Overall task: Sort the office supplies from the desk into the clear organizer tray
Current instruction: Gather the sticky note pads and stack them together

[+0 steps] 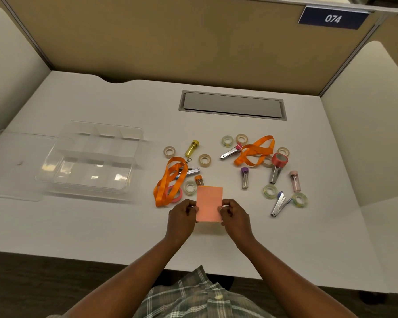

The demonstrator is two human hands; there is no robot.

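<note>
Notepad [209, 203]: pink, between both hands
Left hand [182, 218]: fingers pinching notepad's 9 o'clock edge
Right hand [236, 218]: fingers pinching its 3 o'clock edge
Organizer tray [94, 154]: 10 o'clock from notepad

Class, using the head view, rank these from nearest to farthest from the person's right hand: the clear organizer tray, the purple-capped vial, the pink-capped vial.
1. The purple-capped vial, just beyond the right hand, which pinches the pink notepad.
2. The pink-capped vial, farther out to the right.
3. The clear organizer tray, across the desk on the left.
</note>
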